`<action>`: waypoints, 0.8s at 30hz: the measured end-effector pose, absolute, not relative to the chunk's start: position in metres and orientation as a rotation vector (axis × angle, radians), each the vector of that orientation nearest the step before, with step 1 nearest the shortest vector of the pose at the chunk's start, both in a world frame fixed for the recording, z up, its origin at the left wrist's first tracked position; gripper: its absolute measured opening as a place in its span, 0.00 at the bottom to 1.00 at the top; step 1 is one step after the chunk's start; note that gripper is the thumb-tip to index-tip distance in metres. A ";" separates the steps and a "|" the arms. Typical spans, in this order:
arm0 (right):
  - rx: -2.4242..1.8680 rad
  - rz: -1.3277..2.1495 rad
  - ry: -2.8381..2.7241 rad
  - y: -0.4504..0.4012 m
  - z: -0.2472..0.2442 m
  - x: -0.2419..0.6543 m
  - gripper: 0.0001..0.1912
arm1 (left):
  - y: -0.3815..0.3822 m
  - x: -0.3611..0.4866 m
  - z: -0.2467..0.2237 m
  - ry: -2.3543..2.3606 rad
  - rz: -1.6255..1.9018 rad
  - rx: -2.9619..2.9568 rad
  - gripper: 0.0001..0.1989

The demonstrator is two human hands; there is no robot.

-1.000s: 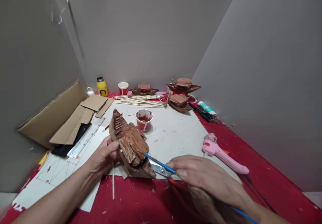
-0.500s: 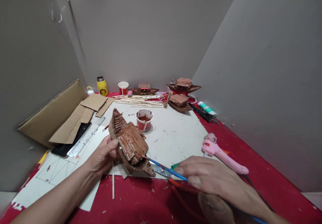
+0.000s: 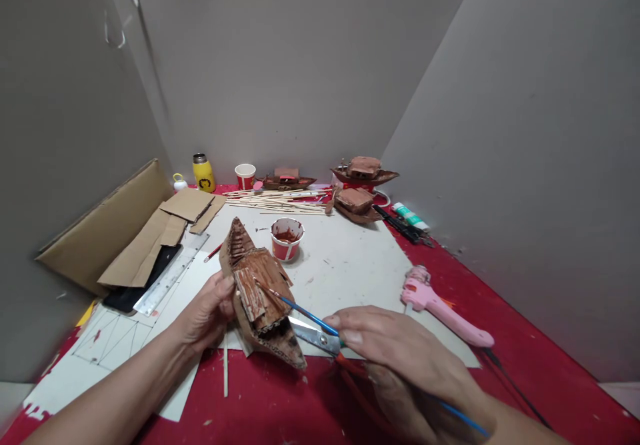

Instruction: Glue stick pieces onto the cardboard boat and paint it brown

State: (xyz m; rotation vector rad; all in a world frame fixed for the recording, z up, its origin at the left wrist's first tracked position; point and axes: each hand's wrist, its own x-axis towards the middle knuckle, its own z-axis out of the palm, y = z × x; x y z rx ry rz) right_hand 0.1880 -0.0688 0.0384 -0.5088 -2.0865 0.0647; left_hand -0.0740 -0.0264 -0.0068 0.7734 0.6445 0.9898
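My left hand [image 3: 213, 308] grips a small cardboard model boat [image 3: 267, 275] by its left side, tilted above the table. The boat's roof carries streaky brown paint, with paler cardboard showing in places. In my right hand [image 3: 395, 352] is a blue paintbrush [image 3: 310, 315], held between thumb and fingers, its tip touching the roof. A paper cup [image 3: 287, 248] with brown paint inside stands just behind the boat. Partly hidden under the boat and my right hand lie scissors [image 3: 320, 340] with orange handles.
Finished-looking brown model boats [image 3: 357, 204] stand at the back, beside thin wooden sticks [image 3: 280, 198]. A pink glue gun [image 3: 445, 308] lies to the right. At left are cardboard pieces [image 3: 140, 238], a ruler [image 3: 173, 275] and a yellow bottle [image 3: 203, 173].
The brush tip has moved up and left, from the roof's lower edge to its middle, my right hand going with it. The boat has turned slightly in my left hand.
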 end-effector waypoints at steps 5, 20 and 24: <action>-0.493 0.106 -2.083 -0.069 0.041 0.187 0.16 | -0.026 -0.075 -0.005 0.630 1.007 0.753 0.33; -0.441 0.163 -2.123 -0.070 0.049 0.192 0.11 | -0.027 -0.074 -0.004 0.622 1.000 0.754 0.33; -0.464 0.160 -2.146 -0.070 0.049 0.196 0.11 | -0.026 -0.075 -0.005 0.627 1.022 0.728 0.29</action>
